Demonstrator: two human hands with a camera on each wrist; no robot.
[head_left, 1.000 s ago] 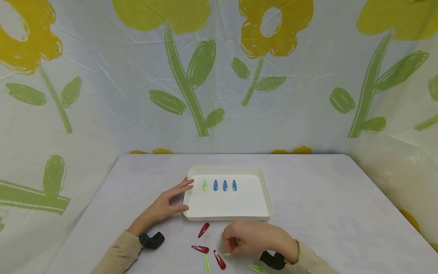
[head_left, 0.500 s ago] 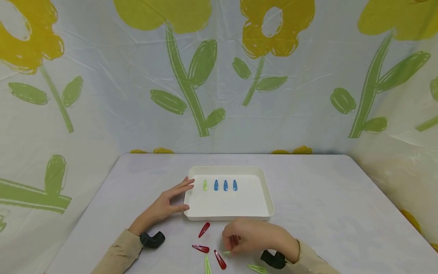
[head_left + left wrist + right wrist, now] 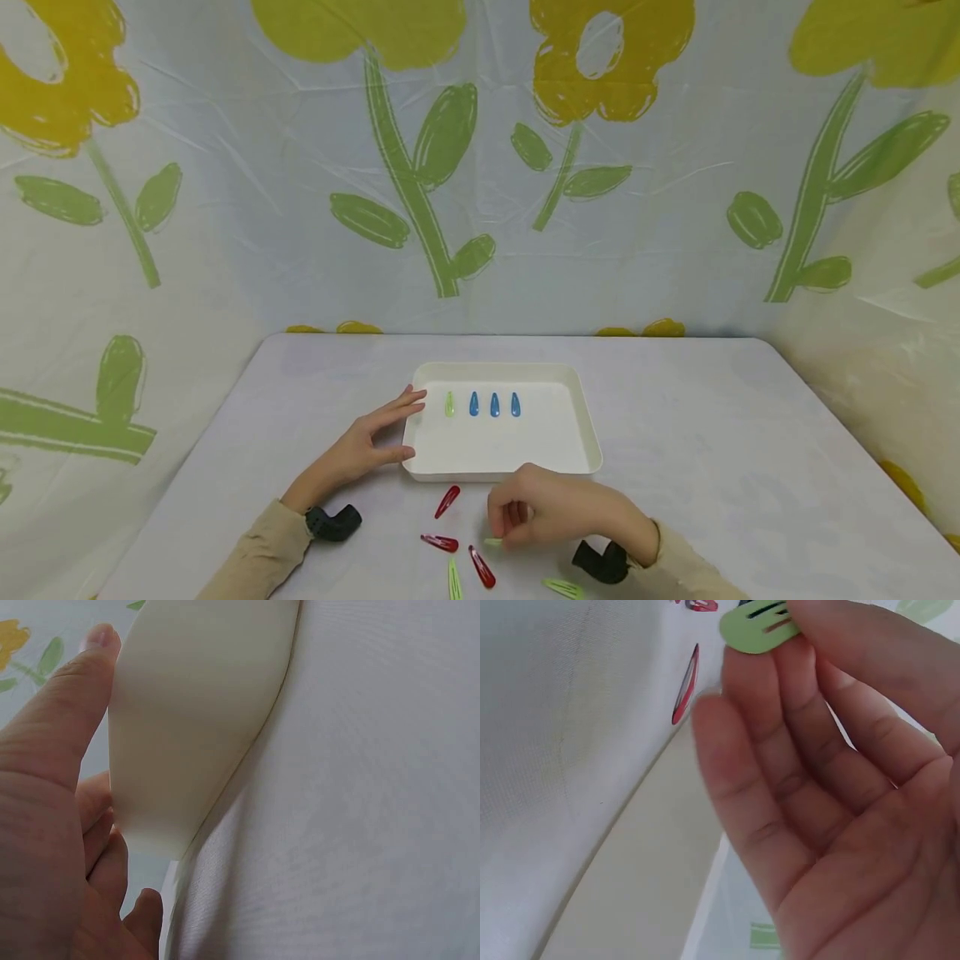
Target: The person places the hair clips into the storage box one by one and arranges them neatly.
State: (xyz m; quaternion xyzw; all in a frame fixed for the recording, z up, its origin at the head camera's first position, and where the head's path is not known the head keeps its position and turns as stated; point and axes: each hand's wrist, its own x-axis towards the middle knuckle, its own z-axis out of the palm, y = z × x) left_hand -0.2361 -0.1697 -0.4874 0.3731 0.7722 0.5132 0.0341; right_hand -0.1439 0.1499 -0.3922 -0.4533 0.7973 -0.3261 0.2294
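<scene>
My right hand (image 3: pixel 551 504) pinches a green hair clip (image 3: pixel 759 628) between thumb and fingers, just in front of the white tray (image 3: pixel 517 477). Only the clip's rounded end shows clearly; the thumb covers the rest. With fingers spread and fairly straight, my left hand (image 3: pixel 375 437) touches the tray's left side, thumb against the outer wall (image 3: pixel 187 712). In the tray lies a row: one green hair clip (image 3: pixel 449 404) at the left, then three blue hair clips (image 3: pixel 494 405), all upright in line.
Three red hair clips (image 3: pixel 440 543) lie scattered on the table before the tray. Two more green clips lie near the front edge of the view, one pointing away (image 3: pixel 454 579) and one slanted (image 3: pixel 562 589) near the right wrist. A flowered cloth (image 3: pixel 285 167) hangs behind the table.
My right hand has risen slightly from the table with the green hair clip, moving a little toward the tray. The left hand stays at the tray's left side.
</scene>
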